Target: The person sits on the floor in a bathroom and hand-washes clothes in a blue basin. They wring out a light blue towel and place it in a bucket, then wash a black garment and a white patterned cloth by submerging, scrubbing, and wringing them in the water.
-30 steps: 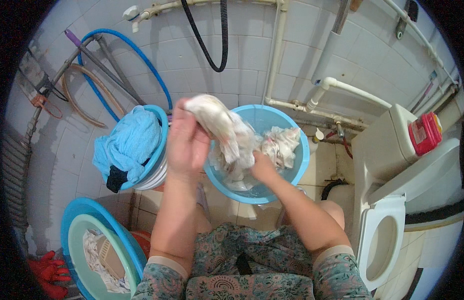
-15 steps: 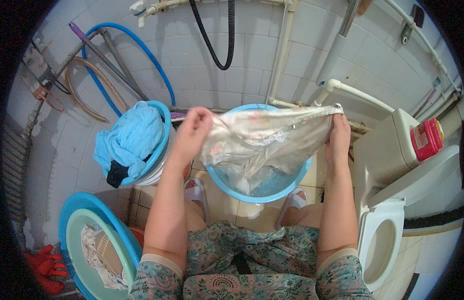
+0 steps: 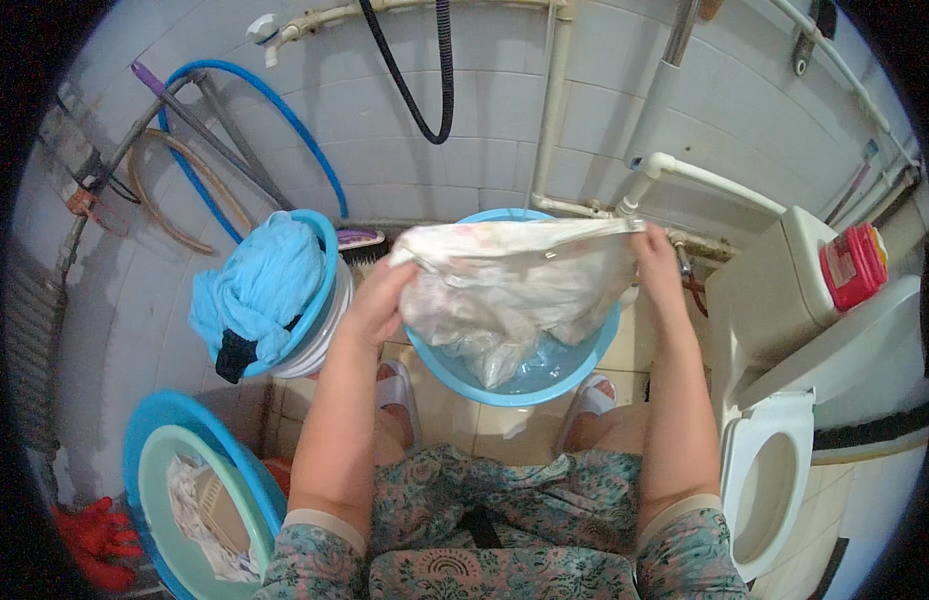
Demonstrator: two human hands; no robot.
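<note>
A wet, whitish garment (image 3: pixel 514 275) with faint pink patches is stretched between my two hands. Its lower folds hang down into a light blue basin (image 3: pixel 469 390) of water on the floor between my feet. My left hand (image 3: pixel 379 300) is closed on the garment's left end, just over the basin's left rim. At the garment's upper right corner, the fingers of my right hand (image 3: pixel 659 265) pinch the edge. The cloth hides much of the water and the basin's far part.
Left stands a bucket with a blue basin of bright blue cloth (image 3: pixel 264 280). Nearer, nested basins (image 3: pixel 149 440) hold whitish cloth and a beige scoop-like object. A scrub brush (image 3: pixel 362 243) lies by the wall. Right is a toilet (image 3: pixel 734 470); red gloves (image 3: pixel 94 535) lie lower left.
My left hand has moved down and taken a fuller grip on the garment's left end. My right hand has shifted slightly left, and the cloth hangs more bunched.
</note>
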